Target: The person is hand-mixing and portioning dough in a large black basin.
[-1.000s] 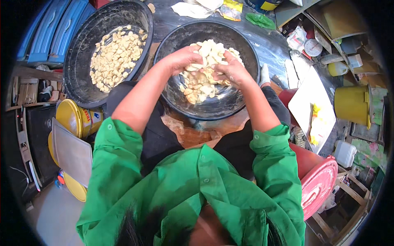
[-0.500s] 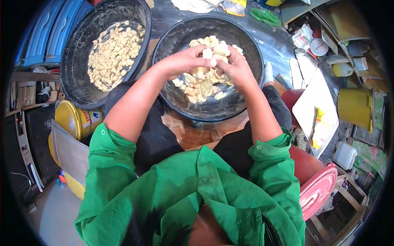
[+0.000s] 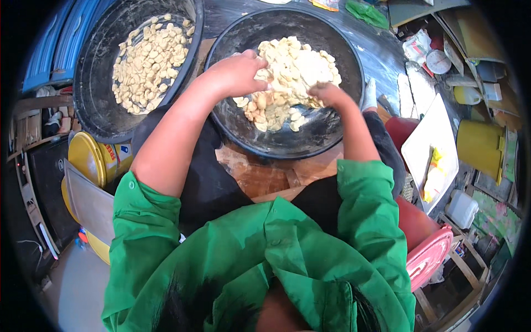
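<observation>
Inside the black basin (image 3: 282, 145) between my legs lies a heap of pale, flattened, dough-like pieces (image 3: 298, 69), some whiter and powdery, some yellower near my left hand. My left hand (image 3: 240, 74) reaches over the basin's left side, thumb and fingers apart at the edge of the heap, with nothing held. On the heap's right side is my right hand (image 3: 332, 95), its fingertips pointing inward among the pieces. Motion smears those fingers, so their grip does not show.
A second black basin (image 3: 88, 110) at the left holds similar loose pieces. Yellow buckets (image 3: 88, 157) stand beside my left leg. At the right are a white board (image 3: 434, 133) with a yellow-and-white packet, a red container (image 3: 426, 249), a yellow bin (image 3: 480, 146) and a dial scale (image 3: 438, 61).
My hands have moved apart from above the middle of the basin. The clump of pieces they held together is let go, and the heap now lies spread wider. The view has shifted slightly.
</observation>
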The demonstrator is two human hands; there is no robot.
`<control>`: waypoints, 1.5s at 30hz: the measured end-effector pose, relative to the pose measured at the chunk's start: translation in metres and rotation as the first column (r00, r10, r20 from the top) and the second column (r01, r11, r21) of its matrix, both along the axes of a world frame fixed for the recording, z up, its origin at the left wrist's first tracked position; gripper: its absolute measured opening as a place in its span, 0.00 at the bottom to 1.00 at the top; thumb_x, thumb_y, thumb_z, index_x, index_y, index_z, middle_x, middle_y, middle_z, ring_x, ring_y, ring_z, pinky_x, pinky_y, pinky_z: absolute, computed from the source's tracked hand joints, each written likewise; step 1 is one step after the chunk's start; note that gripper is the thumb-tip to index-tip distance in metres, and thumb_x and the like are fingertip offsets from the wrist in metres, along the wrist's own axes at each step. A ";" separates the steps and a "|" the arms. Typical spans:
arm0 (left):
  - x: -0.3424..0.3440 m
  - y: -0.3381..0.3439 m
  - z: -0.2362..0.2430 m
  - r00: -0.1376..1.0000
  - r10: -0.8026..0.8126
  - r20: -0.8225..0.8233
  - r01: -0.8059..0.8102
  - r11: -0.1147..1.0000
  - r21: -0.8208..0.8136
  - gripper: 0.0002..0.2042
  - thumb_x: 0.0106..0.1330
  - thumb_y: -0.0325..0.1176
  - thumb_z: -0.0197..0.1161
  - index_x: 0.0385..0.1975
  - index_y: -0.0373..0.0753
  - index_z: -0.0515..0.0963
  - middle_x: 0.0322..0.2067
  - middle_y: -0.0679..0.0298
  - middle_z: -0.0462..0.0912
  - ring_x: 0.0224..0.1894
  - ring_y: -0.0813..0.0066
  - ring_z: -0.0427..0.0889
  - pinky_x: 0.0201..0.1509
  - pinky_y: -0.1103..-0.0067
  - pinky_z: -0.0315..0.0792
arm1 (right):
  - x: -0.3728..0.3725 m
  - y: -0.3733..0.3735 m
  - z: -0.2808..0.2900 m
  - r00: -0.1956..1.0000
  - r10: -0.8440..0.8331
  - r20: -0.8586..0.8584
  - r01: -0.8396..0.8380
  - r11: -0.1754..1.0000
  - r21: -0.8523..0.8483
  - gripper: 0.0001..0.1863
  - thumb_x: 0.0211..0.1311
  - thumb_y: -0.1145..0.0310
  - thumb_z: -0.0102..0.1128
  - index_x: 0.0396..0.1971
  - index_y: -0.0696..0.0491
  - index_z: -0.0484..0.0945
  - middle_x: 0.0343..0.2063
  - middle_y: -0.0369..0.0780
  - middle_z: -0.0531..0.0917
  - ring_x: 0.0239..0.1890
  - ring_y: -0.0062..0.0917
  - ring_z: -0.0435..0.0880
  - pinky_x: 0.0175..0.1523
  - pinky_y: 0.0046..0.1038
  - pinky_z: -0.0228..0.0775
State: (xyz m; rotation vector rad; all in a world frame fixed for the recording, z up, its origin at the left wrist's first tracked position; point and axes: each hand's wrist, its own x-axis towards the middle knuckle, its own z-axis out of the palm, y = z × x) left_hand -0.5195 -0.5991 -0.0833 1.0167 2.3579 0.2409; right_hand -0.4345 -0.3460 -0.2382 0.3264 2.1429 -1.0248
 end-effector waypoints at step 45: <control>-0.050 -0.049 -0.009 0.964 0.231 0.133 -0.229 0.973 -0.030 0.24 0.58 0.45 0.57 0.52 0.38 0.68 0.47 0.49 0.71 0.51 0.53 0.70 0.55 0.69 0.64 | 0.045 -0.165 -0.153 0.977 -0.153 0.149 0.201 0.891 -0.407 0.19 0.44 0.69 0.63 0.40 0.51 0.74 0.34 0.41 0.79 0.39 0.29 0.77 0.46 0.30 0.67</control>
